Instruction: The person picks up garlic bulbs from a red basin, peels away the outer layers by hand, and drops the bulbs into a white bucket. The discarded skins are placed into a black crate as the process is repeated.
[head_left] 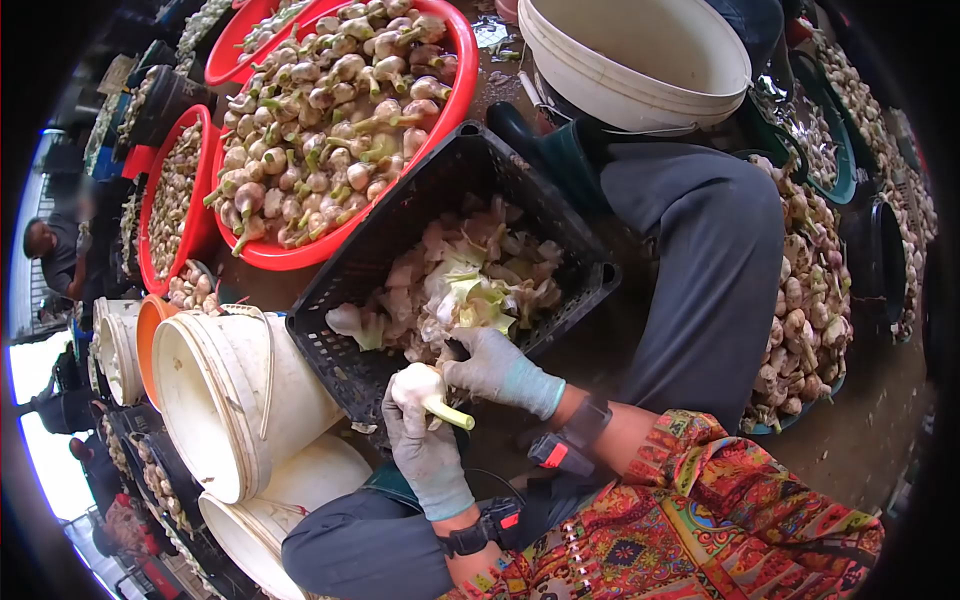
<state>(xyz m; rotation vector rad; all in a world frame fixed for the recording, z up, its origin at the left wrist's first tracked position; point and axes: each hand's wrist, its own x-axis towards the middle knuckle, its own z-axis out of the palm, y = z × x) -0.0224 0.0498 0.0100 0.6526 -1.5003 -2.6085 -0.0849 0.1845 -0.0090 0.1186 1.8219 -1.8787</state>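
Observation:
A white garlic bulb (418, 384) with a short green stem sits in my left hand (424, 450), which wears a grey glove and has its fingers wrapped round the bulb from below. My right hand (492, 370), also gloved, is just right of the bulb, its fingers bent together around a small dark piece that I cannot make out clearly. Both hands are at the near edge of a black crate (560, 215), which holds a heap of loose garlic skins (465, 285).
A red tub (465, 70) heaped with garlic bulbs stands beyond the crate. White buckets (205, 400) lie tilted at the left, and a large white bucket (640, 85) stands at the top. More garlic (805, 320) is piled at the right. Other people are at the far left.

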